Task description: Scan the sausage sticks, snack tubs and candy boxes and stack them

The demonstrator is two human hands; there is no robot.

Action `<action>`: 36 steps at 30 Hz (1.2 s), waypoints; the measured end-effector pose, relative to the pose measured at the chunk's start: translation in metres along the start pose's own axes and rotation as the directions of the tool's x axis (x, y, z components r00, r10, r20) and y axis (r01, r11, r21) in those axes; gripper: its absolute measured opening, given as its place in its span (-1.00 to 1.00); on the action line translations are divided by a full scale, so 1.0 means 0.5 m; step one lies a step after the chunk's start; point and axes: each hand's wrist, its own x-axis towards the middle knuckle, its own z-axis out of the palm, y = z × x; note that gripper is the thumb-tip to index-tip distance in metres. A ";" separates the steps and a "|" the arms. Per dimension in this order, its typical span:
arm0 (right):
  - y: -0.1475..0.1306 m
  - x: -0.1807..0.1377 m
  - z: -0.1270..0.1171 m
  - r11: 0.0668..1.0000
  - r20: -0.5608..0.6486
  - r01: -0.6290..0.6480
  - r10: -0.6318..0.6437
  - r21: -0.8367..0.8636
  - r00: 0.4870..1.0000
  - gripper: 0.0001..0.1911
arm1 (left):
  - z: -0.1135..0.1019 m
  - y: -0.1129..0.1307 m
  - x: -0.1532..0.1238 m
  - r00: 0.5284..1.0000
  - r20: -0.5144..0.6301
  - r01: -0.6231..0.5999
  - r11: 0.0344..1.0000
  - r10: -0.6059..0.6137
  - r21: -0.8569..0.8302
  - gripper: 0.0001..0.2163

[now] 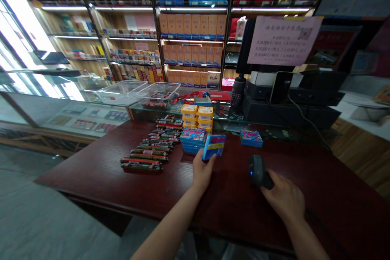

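My left hand (202,170) grips a small blue packet (214,146) with pink and yellow print, tilted up above the dark red counter (91,174). My right hand (284,199) is closed round the handle of a black barcode scanner (256,169), whose head with a small blue light faces the packet. A stack of the same blue packets (193,140) lies just behind my left hand. One more blue packet (251,137) lies apart to the right.
A row of several long wrapped sticks (152,148) lies left on the counter. Yellow-lidded tubs (197,116) stand behind the stack. Clear plastic trays (158,93) rest on a glass case. A till screen with a pink notice (283,40) is at the right; stocked shelves behind.
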 end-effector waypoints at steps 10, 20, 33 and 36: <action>0.005 -0.012 0.009 0.997 -0.027 0.039 -0.037 0.066 0.999 -0.76 | -0.134 0.085 0.160 0.702 0.329 -0.607 0.287 0.632 0.741 -0.82; 0.004 -0.015 0.010 0.993 0.021 0.056 -0.058 0.100 0.998 -0.74 | -0.186 0.031 0.191 0.710 0.581 -0.691 0.233 0.398 0.684 -0.80; 0.009 -0.016 0.013 0.996 0.075 0.023 -0.030 0.086 0.997 -0.71 | -0.152 -0.035 0.177 0.916 0.105 -0.371 0.719 0.387 0.588 -0.81; 0.009 -0.017 0.013 0.997 0.073 0.030 -0.036 0.077 0.997 -0.70 | -0.146 -0.037 0.176 0.911 0.088 -0.373 0.710 0.404 0.597 -0.81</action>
